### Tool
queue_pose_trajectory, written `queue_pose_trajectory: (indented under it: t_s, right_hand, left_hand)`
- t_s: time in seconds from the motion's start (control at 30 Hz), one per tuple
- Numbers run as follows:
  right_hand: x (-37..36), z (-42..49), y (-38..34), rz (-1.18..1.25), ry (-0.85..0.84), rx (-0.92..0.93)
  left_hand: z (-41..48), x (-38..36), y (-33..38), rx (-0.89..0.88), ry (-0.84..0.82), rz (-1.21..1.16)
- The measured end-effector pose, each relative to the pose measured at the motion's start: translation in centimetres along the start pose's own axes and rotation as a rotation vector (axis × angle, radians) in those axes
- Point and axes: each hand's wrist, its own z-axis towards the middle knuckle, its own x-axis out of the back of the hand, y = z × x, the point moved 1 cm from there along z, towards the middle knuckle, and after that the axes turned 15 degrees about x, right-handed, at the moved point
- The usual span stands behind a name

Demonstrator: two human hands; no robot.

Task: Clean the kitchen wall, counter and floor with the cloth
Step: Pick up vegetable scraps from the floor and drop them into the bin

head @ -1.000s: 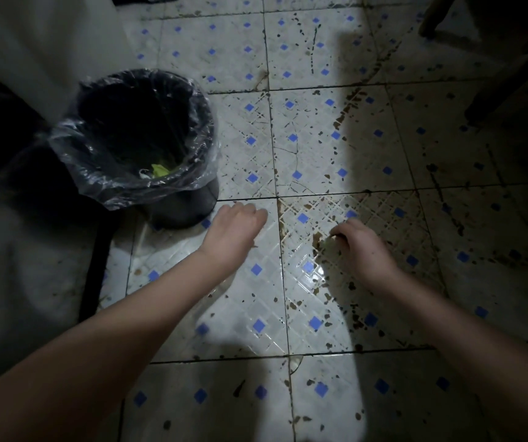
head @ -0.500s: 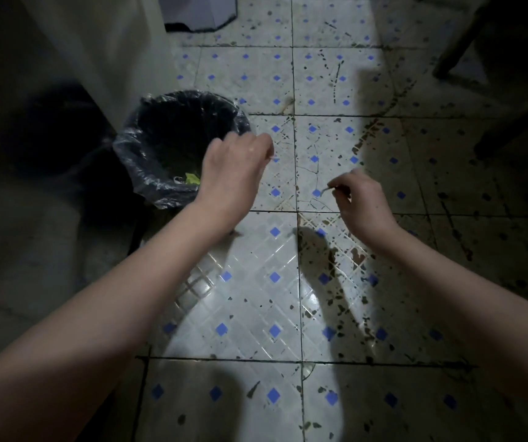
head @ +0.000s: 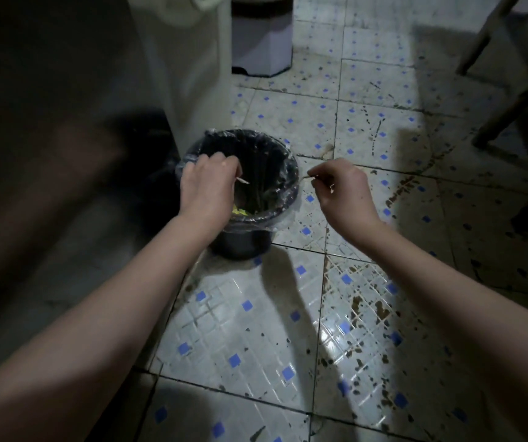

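White glazed floor tiles [head: 246,330] dotted with blue squares fill the view, spattered with brown specks and smears that are thickest on the right. Both bare forearms reach forward and down from the bottom corners. The left hand [head: 206,189] hangs palm down right over the mouth of the small round black bin [head: 243,245]. Its fingers are curled in and pinch a thin pale stick [head: 242,180], whose tip pokes out to the right above the opening. The right hand [head: 344,193] is up off the floor just beside the bin's right rim, wrist bent, thumb and forefinger nipped together on a tiny thin sliver [head: 307,177] that points at the bin. A clear plastic liner [head: 283,215] folds over the rim, and a yellow scrap [head: 239,212] shows down inside. The bin stands on the tiles against a pale cabinet side [head: 189,74], with a grey angular container [head: 261,43] on the floor behind it.
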Motion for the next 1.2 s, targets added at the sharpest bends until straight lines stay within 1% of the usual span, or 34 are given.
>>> queue_pose_trajectory:
  t_s: [0.13, 0.27, 0.43, 0.6, 0.87, 1.07, 1.2]
  right_hand:
    - [-2.0, 2.5, -2.1, 0.008, -0.045, 0.071]
    - [-4.0, 3.8, -3.7, 0.057, -0.066, 0.104]
    - [-5.6, 3.4, -3.8, 0.061, -0.152, 0.073]
    - [-4.6, 2.2, -2.9, 0.002, -0.15, 0.076]
    - [-1.5, -0.8, -0.6, -0.131, -0.165, 0.003]
    - [1.8, -4.7, 0.5, -0.194, -0.28, -0.112]
    - [4.8, -5.1, -0.4, -0.176, -0.271, -0.224]
  left_hand:
    - [-0.1, -0.3, -2.1, 0.058, -0.035, 0.045]
    - [-0.6, -0.4, -3.1, 0.063, -0.051, 0.065]
    - [-1.2, 0.3, -4.0, 0.115, -0.021, 0.044]
    - [-1.5, 0.7, -3.6, 0.112, -0.049, 0.011]
    - [-1.9, 0.8, -1.8, 0.066, -0.092, 0.001]
    - [-1.3, 2.6, -0.5, 0.091, -0.12, -0.083]
    - [-1.0, 5.4, 0.9, 0.094, -0.185, -0.091]
